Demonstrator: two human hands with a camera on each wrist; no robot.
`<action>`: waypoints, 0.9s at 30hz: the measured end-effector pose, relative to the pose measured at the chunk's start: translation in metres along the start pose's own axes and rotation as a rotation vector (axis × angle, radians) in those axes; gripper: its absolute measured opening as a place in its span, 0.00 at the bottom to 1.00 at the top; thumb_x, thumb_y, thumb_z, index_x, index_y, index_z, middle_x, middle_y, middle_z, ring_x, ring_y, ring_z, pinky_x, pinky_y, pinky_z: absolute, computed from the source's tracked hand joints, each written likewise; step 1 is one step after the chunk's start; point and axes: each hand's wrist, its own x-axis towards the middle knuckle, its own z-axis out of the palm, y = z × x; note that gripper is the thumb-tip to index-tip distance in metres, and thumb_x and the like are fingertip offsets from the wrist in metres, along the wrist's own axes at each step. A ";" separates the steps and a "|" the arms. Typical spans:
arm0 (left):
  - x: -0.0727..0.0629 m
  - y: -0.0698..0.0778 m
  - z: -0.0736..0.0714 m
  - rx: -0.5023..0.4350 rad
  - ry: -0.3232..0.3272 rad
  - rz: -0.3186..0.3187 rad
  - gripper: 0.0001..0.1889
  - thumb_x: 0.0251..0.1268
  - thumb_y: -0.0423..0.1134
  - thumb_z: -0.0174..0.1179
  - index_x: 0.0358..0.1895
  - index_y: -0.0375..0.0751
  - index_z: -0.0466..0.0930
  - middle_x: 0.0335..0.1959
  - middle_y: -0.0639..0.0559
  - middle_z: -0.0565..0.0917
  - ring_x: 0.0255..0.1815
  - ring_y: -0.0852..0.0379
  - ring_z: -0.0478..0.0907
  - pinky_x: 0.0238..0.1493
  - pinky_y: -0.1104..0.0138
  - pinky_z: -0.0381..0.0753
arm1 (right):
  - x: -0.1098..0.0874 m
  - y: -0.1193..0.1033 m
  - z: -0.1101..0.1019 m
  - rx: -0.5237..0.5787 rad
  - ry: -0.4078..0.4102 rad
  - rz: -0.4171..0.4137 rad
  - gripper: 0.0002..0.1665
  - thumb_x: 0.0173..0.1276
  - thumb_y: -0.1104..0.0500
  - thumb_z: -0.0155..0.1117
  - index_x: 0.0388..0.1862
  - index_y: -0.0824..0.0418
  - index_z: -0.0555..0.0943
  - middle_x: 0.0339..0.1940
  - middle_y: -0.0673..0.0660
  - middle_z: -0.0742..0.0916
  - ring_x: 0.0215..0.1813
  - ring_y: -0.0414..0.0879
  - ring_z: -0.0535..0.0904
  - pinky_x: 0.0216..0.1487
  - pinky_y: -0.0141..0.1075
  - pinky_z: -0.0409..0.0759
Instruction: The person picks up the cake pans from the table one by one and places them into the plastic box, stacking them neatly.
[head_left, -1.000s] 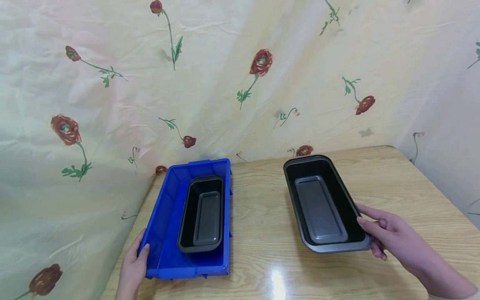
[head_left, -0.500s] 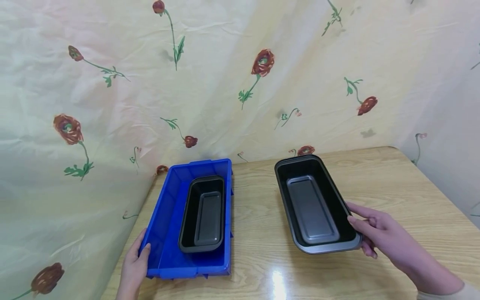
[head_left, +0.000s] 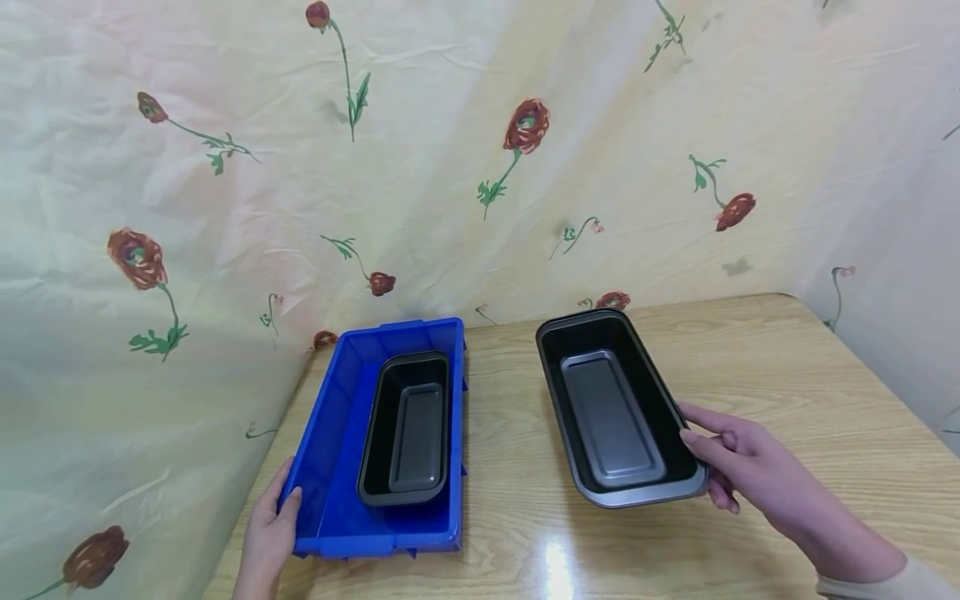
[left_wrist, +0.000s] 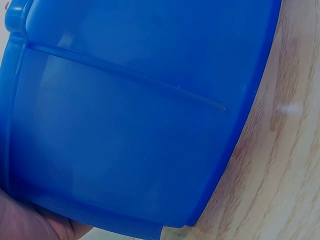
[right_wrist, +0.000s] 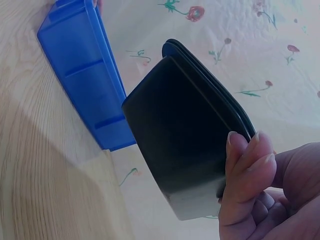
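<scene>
My right hand (head_left: 738, 458) grips a dark loaf pan (head_left: 615, 417) by its near right corner, thumb over the rim and fingers curled underneath. The pan is tilted, its inside facing me, and held above the table. From the right wrist view, the pan's smooth dark outer side (right_wrist: 175, 125) shows with fingers pressed against it under the rim. A second dark loaf pan (head_left: 416, 437) lies in the blue bin (head_left: 330, 467), against its right side. My left hand (head_left: 266, 529) holds the bin's left wall near the front corner, thumb inside over the rim.
The wooden table (head_left: 510, 500) carries the bin at its left part. A flowered cloth (head_left: 420, 167) hangs behind the table and along its left side. A pale wall or cloth closes off the right side.
My right hand has carried the loaf pan leftward, nearer the blue bin. The left hand, the bin and the pan inside it stay in place.
</scene>
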 end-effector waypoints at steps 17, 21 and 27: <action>0.001 0.000 0.001 0.006 0.007 -0.004 0.30 0.81 0.38 0.38 0.80 0.48 0.41 0.78 0.35 0.44 0.75 0.30 0.44 0.70 0.38 0.51 | 0.012 -0.006 0.012 0.053 -0.055 -0.018 0.33 0.79 0.62 0.48 0.72 0.81 0.51 0.14 0.49 0.78 0.11 0.39 0.71 0.09 0.40 0.69; 0.001 0.000 0.001 0.007 0.004 -0.010 0.30 0.81 0.38 0.38 0.80 0.48 0.41 0.78 0.35 0.43 0.75 0.30 0.44 0.70 0.38 0.51 | 0.014 -0.010 0.016 0.051 -0.044 -0.015 0.33 0.79 0.61 0.49 0.73 0.80 0.53 0.15 0.49 0.79 0.11 0.39 0.71 0.09 0.39 0.70; 0.001 0.001 0.001 0.005 0.001 -0.018 0.30 0.81 0.39 0.37 0.80 0.48 0.40 0.78 0.35 0.43 0.75 0.30 0.44 0.69 0.37 0.51 | 0.019 -0.011 0.021 0.061 -0.029 -0.003 0.34 0.78 0.60 0.50 0.73 0.78 0.54 0.16 0.51 0.80 0.12 0.39 0.70 0.11 0.38 0.73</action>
